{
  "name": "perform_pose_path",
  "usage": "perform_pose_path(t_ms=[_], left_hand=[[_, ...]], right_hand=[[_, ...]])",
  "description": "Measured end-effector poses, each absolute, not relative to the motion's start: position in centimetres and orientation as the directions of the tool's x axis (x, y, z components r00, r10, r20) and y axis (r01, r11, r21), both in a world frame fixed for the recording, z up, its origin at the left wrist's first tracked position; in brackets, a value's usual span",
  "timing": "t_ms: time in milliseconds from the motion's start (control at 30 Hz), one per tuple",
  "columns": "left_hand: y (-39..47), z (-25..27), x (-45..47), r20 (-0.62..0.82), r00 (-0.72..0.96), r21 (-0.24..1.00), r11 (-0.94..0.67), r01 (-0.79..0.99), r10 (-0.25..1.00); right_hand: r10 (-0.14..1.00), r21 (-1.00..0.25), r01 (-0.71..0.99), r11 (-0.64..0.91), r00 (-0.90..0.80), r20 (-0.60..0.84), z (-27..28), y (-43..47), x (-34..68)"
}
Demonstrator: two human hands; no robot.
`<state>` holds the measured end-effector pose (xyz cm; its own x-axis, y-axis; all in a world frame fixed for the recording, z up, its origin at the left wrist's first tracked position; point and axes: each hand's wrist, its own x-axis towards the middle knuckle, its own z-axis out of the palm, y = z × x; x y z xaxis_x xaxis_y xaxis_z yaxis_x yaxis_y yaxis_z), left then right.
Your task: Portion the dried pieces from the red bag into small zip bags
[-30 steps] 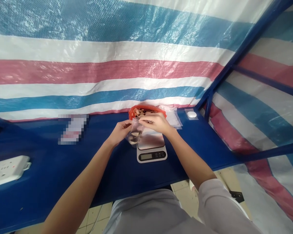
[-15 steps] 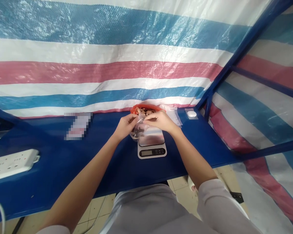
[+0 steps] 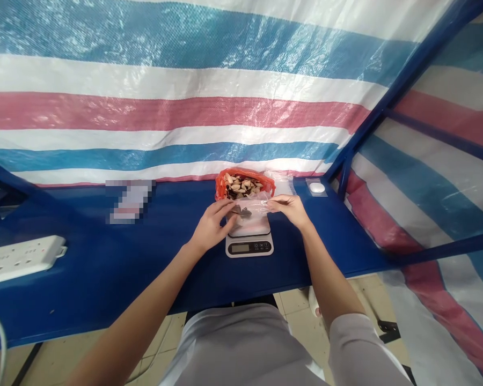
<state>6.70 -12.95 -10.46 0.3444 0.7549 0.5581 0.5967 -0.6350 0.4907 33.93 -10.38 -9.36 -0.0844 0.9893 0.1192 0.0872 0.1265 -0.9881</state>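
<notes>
A small clear plastic bag (image 3: 254,208) with dark flat pieces at its left end is stretched sideways between my hands. It is just above the plate of a white kitchen scale (image 3: 249,245); I cannot tell whether it touches the plate. My left hand (image 3: 212,225) has its thumb and fingers closed around the bag's left end. My right hand (image 3: 290,209) pinches the opposite end near the upper edge. Right behind the bag stands an open red plastic bag (image 3: 271,182) filled with dried brown and tan slices (image 3: 241,184).
Clear empty bags (image 3: 284,185) lie behind my right hand, with a white rounded object (image 3: 316,187) farther right. A white power strip (image 3: 24,260) sits at the left of the blue table (image 3: 145,252). A striped sheet (image 3: 177,112) hangs behind; a blurred-out item (image 3: 132,202) lies at back left.
The clear bag has gone from hanging upright at the scale's left to lying sideways over the plate. My right hand has moved right, and my left hand has turned onto the bag's end.
</notes>
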Motion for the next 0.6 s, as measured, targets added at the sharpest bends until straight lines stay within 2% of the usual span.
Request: perform_pose_path(t_ms=[267, 400, 600], left_hand=[[-11.8, -10.7, 6.5, 0.402, 0.455, 0.564, -0.606, 0.560, 0.795], [-11.2, -10.9, 6.2, 0.402, 0.473, 0.575, -0.618, 0.536, 0.784], [-11.1, -11.1, 6.6, 0.426, 0.455, 0.575, -0.622, 0.531, 0.782]], right_hand=[[1.000, -0.998, 0.057, 0.026, -0.012, 0.026, -9.7, -10.1, 34.9], [0.999, -0.999, 0.050, 0.010, -0.054, 0.008, -9.9, -10.0, 34.9], [0.998, -0.988, 0.146, 0.045, -0.051, 0.038, -10.7, -9.6, 35.4]])
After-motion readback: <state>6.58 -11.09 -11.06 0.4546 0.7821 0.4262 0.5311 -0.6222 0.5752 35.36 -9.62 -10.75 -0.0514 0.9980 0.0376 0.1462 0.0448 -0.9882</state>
